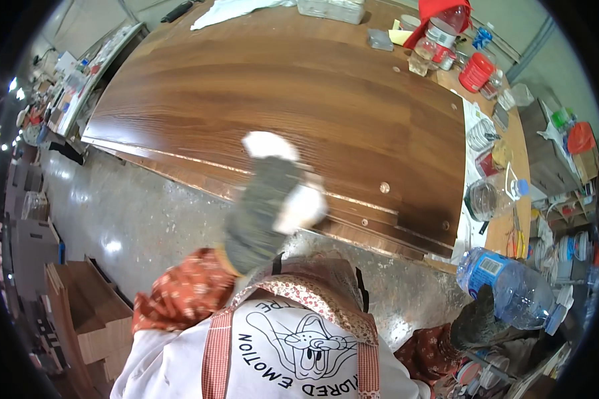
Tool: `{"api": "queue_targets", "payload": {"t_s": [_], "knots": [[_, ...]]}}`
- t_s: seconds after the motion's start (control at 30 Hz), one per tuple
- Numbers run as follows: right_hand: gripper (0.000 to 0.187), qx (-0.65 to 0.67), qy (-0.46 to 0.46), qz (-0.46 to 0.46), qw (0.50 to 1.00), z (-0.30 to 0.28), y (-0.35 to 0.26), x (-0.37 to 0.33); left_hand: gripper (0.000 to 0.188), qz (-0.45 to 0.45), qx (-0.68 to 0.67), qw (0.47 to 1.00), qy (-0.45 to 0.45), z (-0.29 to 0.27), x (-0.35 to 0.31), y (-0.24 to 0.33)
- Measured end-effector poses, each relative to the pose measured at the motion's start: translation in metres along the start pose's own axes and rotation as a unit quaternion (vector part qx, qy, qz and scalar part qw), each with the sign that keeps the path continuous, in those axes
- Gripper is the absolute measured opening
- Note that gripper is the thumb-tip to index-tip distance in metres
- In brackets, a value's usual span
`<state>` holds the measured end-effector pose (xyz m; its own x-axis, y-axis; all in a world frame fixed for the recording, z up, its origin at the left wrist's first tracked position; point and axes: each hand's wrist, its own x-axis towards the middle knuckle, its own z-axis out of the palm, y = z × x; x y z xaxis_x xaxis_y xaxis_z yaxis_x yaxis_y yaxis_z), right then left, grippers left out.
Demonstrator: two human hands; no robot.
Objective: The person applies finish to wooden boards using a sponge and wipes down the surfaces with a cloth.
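My left hand, in a dark green work glove, is closed on a white cloth and presses it near the front edge of a brown wood-grain panel. The hand and cloth are smeared by motion. Another white part of the cloth hangs at the wrist side, over the panel's edge. At the lower right my right hand, also gloved, is wrapped against a large clear plastic bottle with a blue label. That bottle lies tilted, its neck toward the lower right. Some of the right fingers are hidden behind it.
Along the table's right side stand another clear bottle, a red jar, glass jars and yellow-handled pliers. At the far edge lie a white cloth and a clear plastic box. Stacked brown boards stand at lower left.
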<state>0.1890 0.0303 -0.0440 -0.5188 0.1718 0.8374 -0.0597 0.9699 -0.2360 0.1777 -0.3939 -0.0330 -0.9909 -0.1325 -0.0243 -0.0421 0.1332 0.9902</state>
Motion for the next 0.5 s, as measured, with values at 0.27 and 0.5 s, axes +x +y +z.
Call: {"api": "queue_targets", "payload": {"t_s": [0.27,0.5], "knots": [[0.057,-0.031,-0.007,0.014,0.999,-0.022,0.003,-0.025,0.031,0.461,0.373,0.804,-0.045,0.062,0.021,0.008],[0.059,-0.065,-0.017,0.022,0.998,-0.032,0.014,-0.039,0.035,0.226,0.337,0.909,0.091,-0.076,0.006,0.018]]}}
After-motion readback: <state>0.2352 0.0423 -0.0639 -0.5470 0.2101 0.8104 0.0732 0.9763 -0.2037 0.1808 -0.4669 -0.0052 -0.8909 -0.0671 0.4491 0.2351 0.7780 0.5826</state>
